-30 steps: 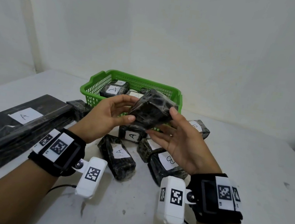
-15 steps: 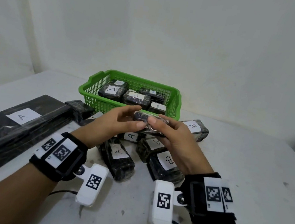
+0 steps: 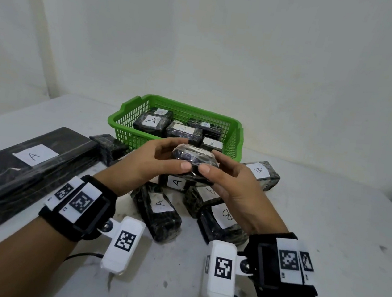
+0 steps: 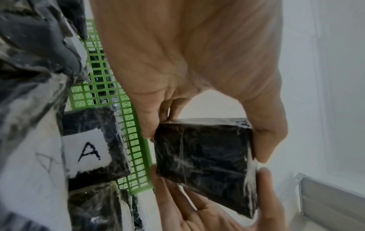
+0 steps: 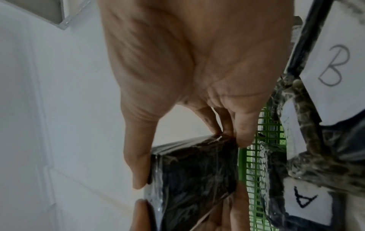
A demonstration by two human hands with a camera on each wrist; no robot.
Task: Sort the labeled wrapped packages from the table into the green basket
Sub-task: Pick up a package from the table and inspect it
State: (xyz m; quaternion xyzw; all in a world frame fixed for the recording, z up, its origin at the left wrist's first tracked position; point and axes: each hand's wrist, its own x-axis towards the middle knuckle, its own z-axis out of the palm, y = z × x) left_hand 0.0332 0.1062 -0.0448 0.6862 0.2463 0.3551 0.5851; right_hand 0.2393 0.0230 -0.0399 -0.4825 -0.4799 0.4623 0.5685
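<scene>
I pinch the wrapped package [image 3: 194, 164] between both hands [image 3: 161, 161], fingers [image 3: 208, 169] curled round it, hunting its label before the green basket [image 3: 237, 138]

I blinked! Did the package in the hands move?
Yes. The held package tipped flat and dropped lower against the green basket, now sitting before its front wall.

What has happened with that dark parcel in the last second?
Both hands, left and right, have turned the held package from tilted up on edge to lying flat and lowered it slightly in front of the green basket. Both keep gripping it. Packages on the table and in the basket haven't moved.
</scene>
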